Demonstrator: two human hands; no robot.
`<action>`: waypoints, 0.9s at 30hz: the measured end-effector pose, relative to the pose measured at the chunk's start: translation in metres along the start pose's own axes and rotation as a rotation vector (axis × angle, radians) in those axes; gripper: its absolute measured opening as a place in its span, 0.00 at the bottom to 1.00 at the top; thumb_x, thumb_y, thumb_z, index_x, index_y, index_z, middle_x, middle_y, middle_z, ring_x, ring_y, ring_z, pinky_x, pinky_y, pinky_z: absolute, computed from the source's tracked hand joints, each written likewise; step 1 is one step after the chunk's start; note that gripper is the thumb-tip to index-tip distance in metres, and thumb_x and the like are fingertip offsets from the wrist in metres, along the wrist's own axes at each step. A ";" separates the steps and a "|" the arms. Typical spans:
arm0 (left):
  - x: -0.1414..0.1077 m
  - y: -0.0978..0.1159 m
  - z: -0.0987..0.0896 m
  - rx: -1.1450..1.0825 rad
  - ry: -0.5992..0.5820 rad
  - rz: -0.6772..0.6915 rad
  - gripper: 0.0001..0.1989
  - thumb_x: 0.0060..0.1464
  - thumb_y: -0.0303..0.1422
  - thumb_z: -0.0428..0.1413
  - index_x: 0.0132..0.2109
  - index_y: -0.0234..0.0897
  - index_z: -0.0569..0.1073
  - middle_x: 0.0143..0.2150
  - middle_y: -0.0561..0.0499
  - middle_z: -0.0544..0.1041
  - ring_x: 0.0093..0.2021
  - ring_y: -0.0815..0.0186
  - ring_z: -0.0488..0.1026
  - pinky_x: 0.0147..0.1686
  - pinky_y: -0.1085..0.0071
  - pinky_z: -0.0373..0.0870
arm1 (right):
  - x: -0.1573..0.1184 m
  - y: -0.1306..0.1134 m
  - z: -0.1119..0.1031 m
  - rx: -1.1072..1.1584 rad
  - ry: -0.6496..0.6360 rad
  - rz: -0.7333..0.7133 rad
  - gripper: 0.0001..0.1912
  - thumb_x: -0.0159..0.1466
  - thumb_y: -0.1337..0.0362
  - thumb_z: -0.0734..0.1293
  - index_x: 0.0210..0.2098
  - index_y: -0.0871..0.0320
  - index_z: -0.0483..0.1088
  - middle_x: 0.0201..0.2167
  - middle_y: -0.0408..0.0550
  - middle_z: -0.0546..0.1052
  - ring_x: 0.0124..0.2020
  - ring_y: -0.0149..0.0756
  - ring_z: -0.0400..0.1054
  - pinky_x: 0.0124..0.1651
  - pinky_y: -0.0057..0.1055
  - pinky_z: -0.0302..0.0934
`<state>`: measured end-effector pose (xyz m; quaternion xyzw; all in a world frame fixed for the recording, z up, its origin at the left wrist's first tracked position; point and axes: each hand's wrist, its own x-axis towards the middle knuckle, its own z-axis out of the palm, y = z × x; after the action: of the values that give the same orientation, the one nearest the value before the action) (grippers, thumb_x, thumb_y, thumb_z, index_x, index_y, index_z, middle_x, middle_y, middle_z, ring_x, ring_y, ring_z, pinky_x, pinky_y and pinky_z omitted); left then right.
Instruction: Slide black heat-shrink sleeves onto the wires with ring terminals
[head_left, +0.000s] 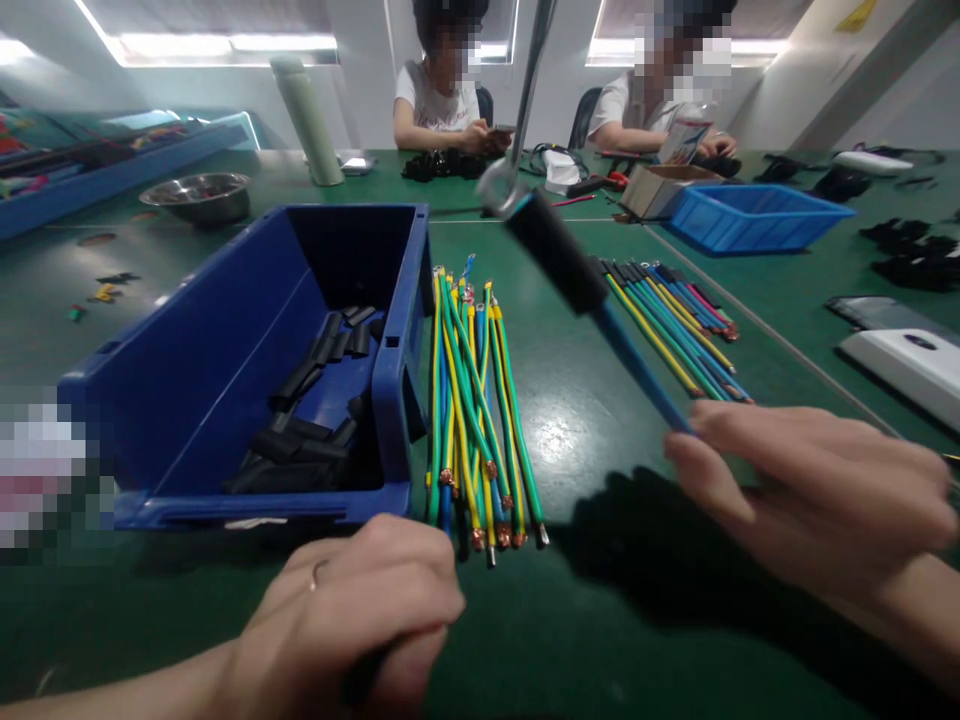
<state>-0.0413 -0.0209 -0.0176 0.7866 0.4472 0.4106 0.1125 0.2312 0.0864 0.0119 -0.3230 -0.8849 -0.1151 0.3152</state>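
Observation:
My right hand pinches a blue wire between thumb and fingers and holds it up above the table. A black sleeve covers the wire's upper end, below a blurred metal ring terminal. That terminal overlaps the lower end of a thin metal rod in view; whether they touch, I cannot tell. My left hand is curled closed in front of the blue bin; something dark shows under its fingers. Black tube pieces lie inside the bin. Green-yellow and blue wires lie beside it.
Sleeved wires lie in a row at right. Farther back are a light blue tray, a cardboard box, a metal bowl and a bottle. Two people sit across the table. A white device lies far right.

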 end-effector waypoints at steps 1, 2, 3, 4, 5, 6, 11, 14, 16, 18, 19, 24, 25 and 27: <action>0.004 0.002 0.002 0.028 -0.003 0.009 0.06 0.66 0.28 0.46 0.45 0.43 0.66 0.30 0.55 0.78 0.29 0.69 0.77 0.28 0.74 0.74 | 0.002 0.002 0.002 0.008 -0.018 0.069 0.22 0.69 0.64 0.61 0.18 0.55 0.64 0.12 0.39 0.63 0.14 0.26 0.58 0.19 0.26 0.51; 0.007 0.003 0.003 0.106 -0.095 0.059 0.08 0.65 0.26 0.46 0.45 0.43 0.67 0.30 0.56 0.79 0.29 0.70 0.78 0.28 0.74 0.73 | 0.003 0.004 0.004 0.039 -0.048 0.130 0.22 0.69 0.62 0.62 0.18 0.55 0.64 0.12 0.39 0.62 0.14 0.25 0.56 0.19 0.26 0.50; 0.009 0.002 0.004 0.150 -0.122 0.187 0.06 0.65 0.27 0.48 0.43 0.41 0.68 0.27 0.58 0.78 0.24 0.71 0.76 0.23 0.75 0.70 | 0.004 0.006 0.007 0.085 -0.095 0.186 0.23 0.70 0.60 0.61 0.17 0.56 0.64 0.12 0.39 0.60 0.14 0.24 0.53 0.19 0.26 0.48; 0.010 0.001 0.005 0.223 -0.126 0.210 0.06 0.65 0.28 0.47 0.43 0.41 0.68 0.27 0.59 0.78 0.23 0.71 0.76 0.20 0.74 0.68 | 0.005 0.008 0.009 0.137 -0.160 0.235 0.24 0.70 0.58 0.61 0.17 0.57 0.64 0.13 0.39 0.59 0.14 0.24 0.51 0.19 0.26 0.47; 0.010 -0.001 0.006 0.282 -0.136 0.209 0.06 0.66 0.30 0.47 0.44 0.41 0.69 0.27 0.59 0.79 0.23 0.70 0.76 0.20 0.73 0.68 | 0.005 0.010 0.012 0.178 -0.238 0.275 0.25 0.70 0.56 0.60 0.17 0.57 0.63 0.13 0.39 0.58 0.14 0.24 0.50 0.19 0.26 0.46; 0.009 -0.003 0.006 0.329 -0.129 0.190 0.07 0.67 0.31 0.47 0.45 0.41 0.69 0.28 0.59 0.80 0.23 0.70 0.77 0.21 0.72 0.68 | 0.004 0.012 0.015 0.197 -0.325 0.302 0.26 0.70 0.55 0.58 0.17 0.57 0.63 0.13 0.39 0.58 0.14 0.25 0.49 0.20 0.27 0.45; 0.003 -0.007 0.011 0.358 -0.103 0.160 0.09 0.65 0.27 0.49 0.49 0.38 0.70 0.32 0.58 0.82 0.26 0.71 0.79 0.22 0.74 0.70 | 0.001 0.014 0.024 0.080 -0.564 0.274 0.29 0.71 0.50 0.54 0.18 0.56 0.63 0.13 0.40 0.56 0.15 0.27 0.48 0.22 0.29 0.41; 0.003 -0.008 0.011 0.380 -0.114 0.170 0.12 0.64 0.27 0.49 0.53 0.33 0.69 0.34 0.54 0.83 0.23 0.71 0.78 0.20 0.75 0.69 | 0.000 0.011 0.022 0.074 -0.581 0.294 0.26 0.70 0.49 0.56 0.19 0.56 0.61 0.13 0.40 0.58 0.14 0.27 0.50 0.22 0.29 0.40; 0.004 -0.008 0.009 0.436 -0.186 0.147 0.16 0.66 0.29 0.49 0.58 0.31 0.66 0.37 0.51 0.84 0.24 0.70 0.78 0.21 0.73 0.70 | 0.002 0.009 0.019 0.132 -0.580 0.342 0.22 0.68 0.49 0.60 0.23 0.55 0.61 0.14 0.40 0.62 0.16 0.28 0.53 0.22 0.28 0.41; 0.005 -0.007 0.007 0.486 -0.243 0.137 0.17 0.67 0.32 0.48 0.60 0.31 0.65 0.38 0.52 0.84 0.25 0.68 0.79 0.23 0.71 0.72 | 0.004 0.007 0.014 0.268 -0.644 0.366 0.17 0.66 0.51 0.62 0.27 0.55 0.62 0.17 0.40 0.66 0.18 0.29 0.57 0.22 0.27 0.44; 0.005 -0.006 0.006 0.504 -0.254 0.139 0.17 0.67 0.32 0.47 0.60 0.31 0.65 0.37 0.52 0.83 0.26 0.67 0.79 0.24 0.70 0.73 | 0.006 0.006 0.011 0.351 -0.710 0.361 0.16 0.66 0.51 0.63 0.29 0.56 0.64 0.19 0.40 0.67 0.19 0.28 0.58 0.23 0.26 0.46; 0.004 -0.005 0.007 0.536 -0.254 0.150 0.17 0.67 0.33 0.49 0.60 0.32 0.65 0.34 0.55 0.83 0.24 0.68 0.79 0.23 0.69 0.72 | 0.010 0.003 -0.006 0.582 -1.024 0.322 0.19 0.62 0.46 0.67 0.28 0.55 0.73 0.22 0.42 0.72 0.23 0.28 0.64 0.24 0.24 0.52; 0.003 -0.005 0.008 0.535 -0.240 0.151 0.17 0.67 0.34 0.49 0.60 0.33 0.66 0.34 0.56 0.83 0.24 0.69 0.79 0.22 0.70 0.71 | 0.010 0.002 -0.008 0.617 -1.072 0.320 0.20 0.61 0.45 0.68 0.27 0.55 0.74 0.23 0.42 0.72 0.24 0.28 0.65 0.24 0.23 0.52; 0.002 -0.007 0.010 0.521 -0.188 0.149 0.16 0.68 0.35 0.48 0.58 0.34 0.67 0.33 0.58 0.83 0.23 0.70 0.79 0.21 0.70 0.69 | 0.008 0.000 -0.011 0.678 -1.159 0.301 0.20 0.58 0.44 0.71 0.27 0.54 0.75 0.23 0.41 0.73 0.24 0.27 0.66 0.23 0.22 0.51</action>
<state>-0.0376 -0.0131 -0.0265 0.8544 0.4661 0.2141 -0.0831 0.2320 0.0862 0.0251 -0.3355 -0.8432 0.4048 -0.1127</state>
